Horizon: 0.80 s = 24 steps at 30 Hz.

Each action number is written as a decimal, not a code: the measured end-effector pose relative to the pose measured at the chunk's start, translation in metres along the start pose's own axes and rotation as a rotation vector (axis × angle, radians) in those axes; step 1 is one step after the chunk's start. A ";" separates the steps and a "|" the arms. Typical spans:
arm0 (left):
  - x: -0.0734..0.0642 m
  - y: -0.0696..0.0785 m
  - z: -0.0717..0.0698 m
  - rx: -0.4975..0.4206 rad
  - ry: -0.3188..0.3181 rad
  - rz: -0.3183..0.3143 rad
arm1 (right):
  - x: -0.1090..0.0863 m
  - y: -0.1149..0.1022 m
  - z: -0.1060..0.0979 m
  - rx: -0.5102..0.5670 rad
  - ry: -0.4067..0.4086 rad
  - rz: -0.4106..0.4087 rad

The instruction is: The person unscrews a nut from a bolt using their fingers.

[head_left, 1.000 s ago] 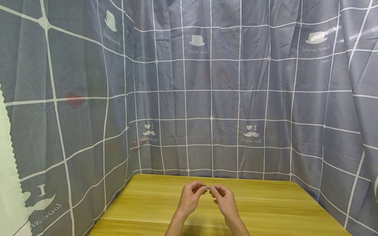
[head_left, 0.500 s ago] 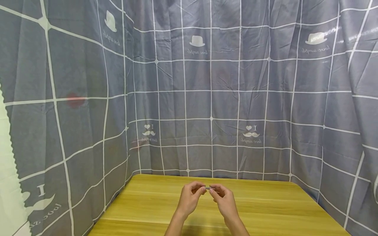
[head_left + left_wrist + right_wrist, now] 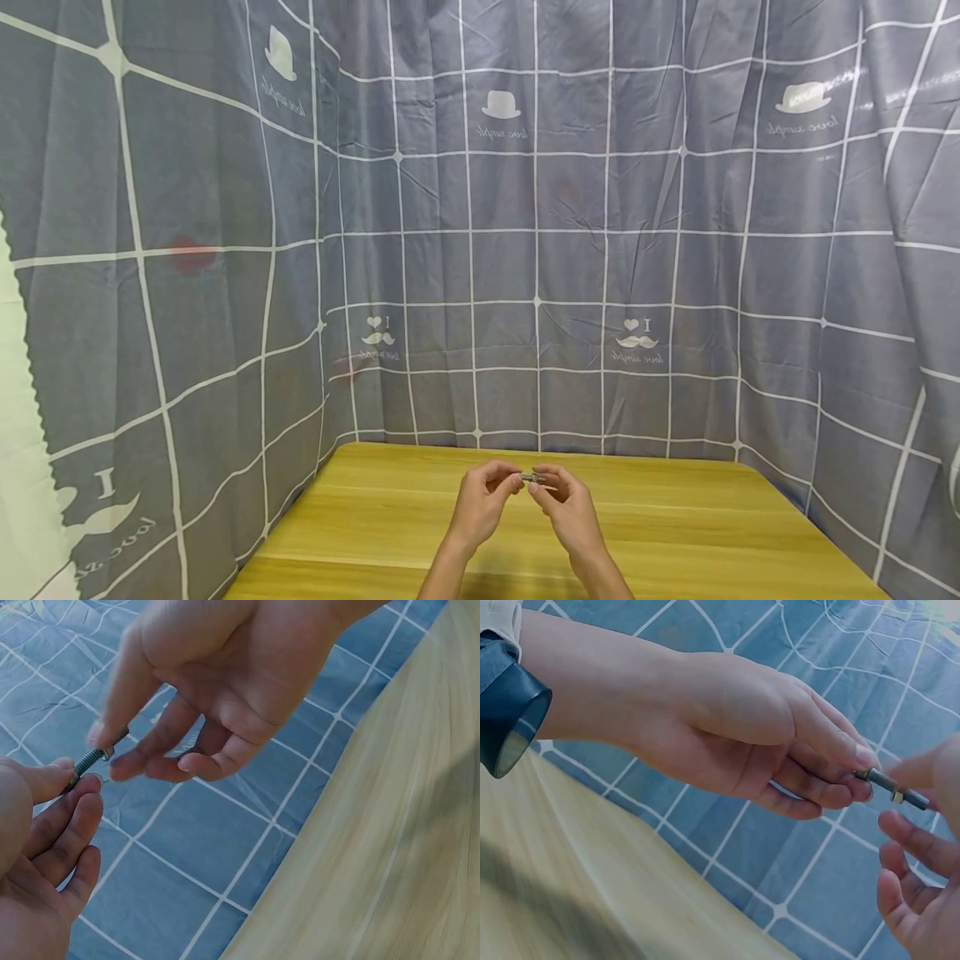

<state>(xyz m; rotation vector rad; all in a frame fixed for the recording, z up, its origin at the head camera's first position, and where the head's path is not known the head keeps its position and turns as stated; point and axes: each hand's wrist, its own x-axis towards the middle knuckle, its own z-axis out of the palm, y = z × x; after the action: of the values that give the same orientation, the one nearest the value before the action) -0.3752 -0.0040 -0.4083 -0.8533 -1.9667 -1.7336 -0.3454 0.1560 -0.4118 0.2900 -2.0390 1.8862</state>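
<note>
A small metal bolt (image 3: 87, 760) with a nut (image 3: 897, 796) partway along its threaded shank is held level above the table. My left hand (image 3: 480, 504) pinches one end of the bolt between thumb and fingertips, covering that end. Around the other end, my right hand (image 3: 568, 510) has its fingers loosely spread. In the right wrist view, the nut and the bolt's free end show between the right fingertips, with a gap to the lower finger. One right digit, blurred in both wrist views, lies against or very near the bolt; contact cannot be told.
Both hands are over a yellow wood-grain table (image 3: 390, 533). A grey curtain (image 3: 570, 275) with a white grid surrounds it at the back and sides. A black wrist-worn device (image 3: 514, 709) sits on the left forearm.
The right thumb and fingers have spread apart and shifted slightly, so more of the bolt and its nut show between the hands. The left hand has stayed in place.
</note>
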 end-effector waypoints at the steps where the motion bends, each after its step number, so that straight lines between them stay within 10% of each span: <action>1: 0.001 -0.002 0.000 -0.008 -0.002 -0.001 | 0.000 0.000 0.000 -0.004 0.000 0.002; 18: 0.001 -0.005 0.000 -0.015 -0.021 -0.006 | 0.001 0.000 -0.001 -0.023 0.006 0.018; 24: -0.004 0.017 -0.001 -0.006 -0.017 0.006 | 0.000 0.001 0.000 -0.018 0.012 0.001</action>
<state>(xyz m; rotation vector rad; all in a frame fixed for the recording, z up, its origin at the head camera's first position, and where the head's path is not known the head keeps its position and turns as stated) -0.3611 -0.0052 -0.3975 -0.8777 -1.9690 -1.7348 -0.3460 0.1565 -0.4124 0.2729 -2.0470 1.8648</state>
